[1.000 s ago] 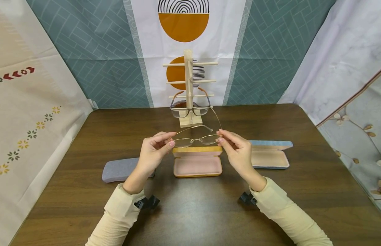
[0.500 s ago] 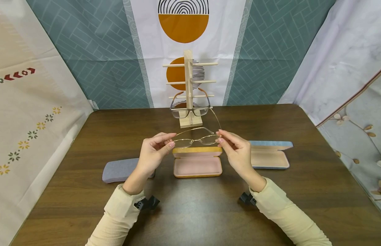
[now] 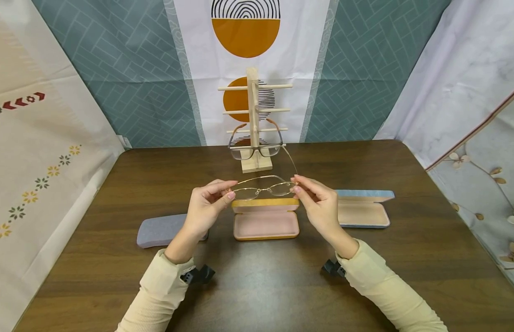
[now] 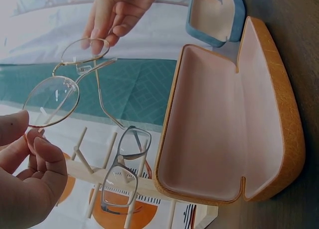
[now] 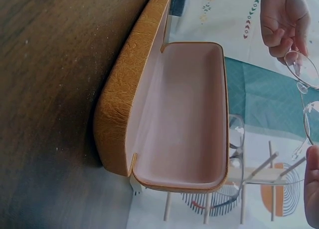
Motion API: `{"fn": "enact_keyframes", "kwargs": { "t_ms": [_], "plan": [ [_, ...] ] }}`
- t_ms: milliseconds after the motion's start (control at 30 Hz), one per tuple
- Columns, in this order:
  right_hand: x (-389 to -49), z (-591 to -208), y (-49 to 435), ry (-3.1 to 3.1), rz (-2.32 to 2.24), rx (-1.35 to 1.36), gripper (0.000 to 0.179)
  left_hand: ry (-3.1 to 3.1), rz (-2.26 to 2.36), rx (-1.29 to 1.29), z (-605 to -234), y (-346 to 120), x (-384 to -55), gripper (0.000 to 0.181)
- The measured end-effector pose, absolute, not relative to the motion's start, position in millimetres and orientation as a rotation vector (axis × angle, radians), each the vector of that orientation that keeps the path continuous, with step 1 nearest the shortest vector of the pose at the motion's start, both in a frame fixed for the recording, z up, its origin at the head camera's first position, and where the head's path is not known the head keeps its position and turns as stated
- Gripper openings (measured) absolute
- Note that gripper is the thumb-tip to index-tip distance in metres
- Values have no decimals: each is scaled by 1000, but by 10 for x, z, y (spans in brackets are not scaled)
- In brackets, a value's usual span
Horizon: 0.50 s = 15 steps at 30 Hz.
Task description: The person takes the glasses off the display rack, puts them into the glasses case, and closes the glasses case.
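Note:
A pair of thin gold-rimmed glasses [image 3: 245, 194] is held up between both hands, lenses toward me and temples pointing to the back. My left hand [image 3: 207, 203] pinches the frame's left end between thumb and fingers; my right hand [image 3: 318, 201] pinches its right end. One temple slants across behind the lenses, while the other reaches back toward the rack. Just below the lenses lies an open orange glasses case [image 3: 266, 225] with bare pink lining. Its wrinkled outer shell [image 5: 117, 107] shows in the right wrist view.
Behind stands a wooden rack [image 3: 253, 92] with dowel arms, carrying dark-framed glasses [image 3: 270, 151] low down. An open blue case [image 3: 365, 215] lies at right. A grey-blue case [image 3: 159, 230] sits at left, partly hidden by the left forearm.
The slanting temple of the gold glasses has dipped a little closer to the lenses. Both hands stay nearly in place, and the head view has shifted slightly.

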State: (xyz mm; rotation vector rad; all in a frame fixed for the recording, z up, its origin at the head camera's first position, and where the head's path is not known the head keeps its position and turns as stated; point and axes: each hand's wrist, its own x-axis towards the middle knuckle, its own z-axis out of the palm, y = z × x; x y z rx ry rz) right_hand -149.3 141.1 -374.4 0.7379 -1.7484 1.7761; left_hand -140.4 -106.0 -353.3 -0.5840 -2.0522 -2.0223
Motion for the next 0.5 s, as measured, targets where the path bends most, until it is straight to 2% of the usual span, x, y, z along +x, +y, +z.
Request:
{"fn": "enact_keyframes", "kwargs": {
  "t_ms": [500],
  "plan": [
    [-1486, -3739, 1407, -1749, 1783, 744, 25, -2095, -1979, -587, -3540, -1069, -1399, 22]
  ]
}}
